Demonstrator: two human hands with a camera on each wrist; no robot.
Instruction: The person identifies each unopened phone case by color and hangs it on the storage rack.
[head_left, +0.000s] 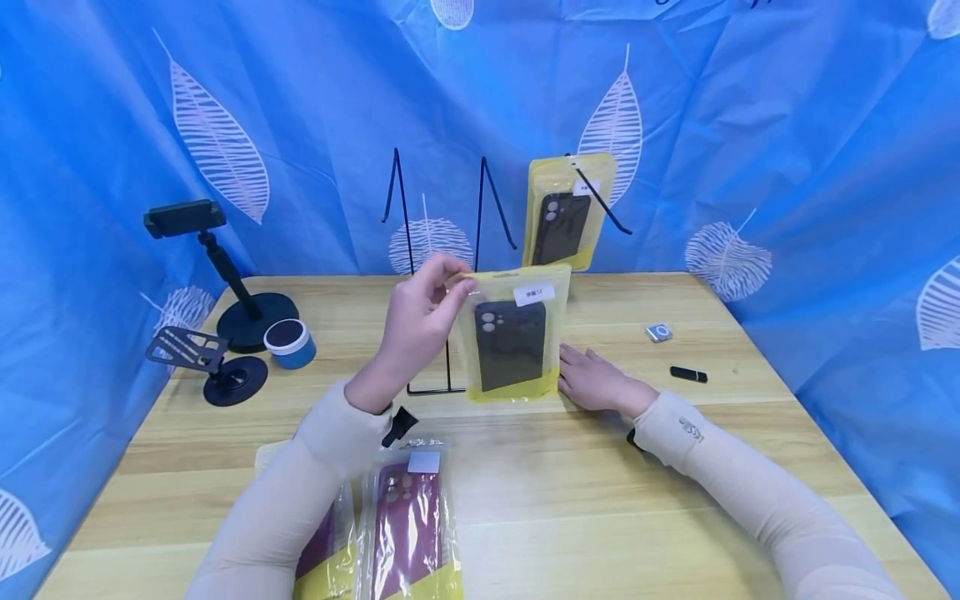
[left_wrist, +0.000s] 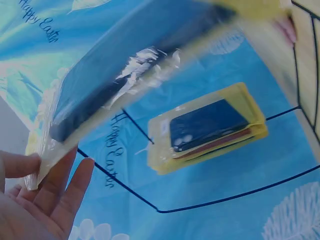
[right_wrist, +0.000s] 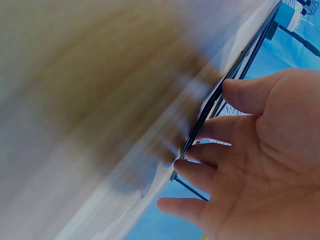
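My left hand (head_left: 422,312) pinches the top corner of a clear-and-yellow pouch (head_left: 510,337) with a dark phone case inside. The pouch hangs upright in front of a black wire display rack (head_left: 480,218). In the left wrist view, thumb and fingers grip the pouch's edge. My right hand (head_left: 596,379) rests low on the table beside the rack's base, partly behind the pouch. Its fingertips and thumb touch a black rod (right_wrist: 204,116) of the rack in the right wrist view. More pouched dark cases (head_left: 564,221) hang on the rack's right hook.
Pouched purple cases (head_left: 408,517) lie at the front, partly under my left sleeve. Two black stands (head_left: 251,308) (head_left: 234,381) and a blue-and-white tub (head_left: 291,343) stand at left. A small silver-and-blue device (head_left: 659,332) and a black stick (head_left: 688,374) lie at right.
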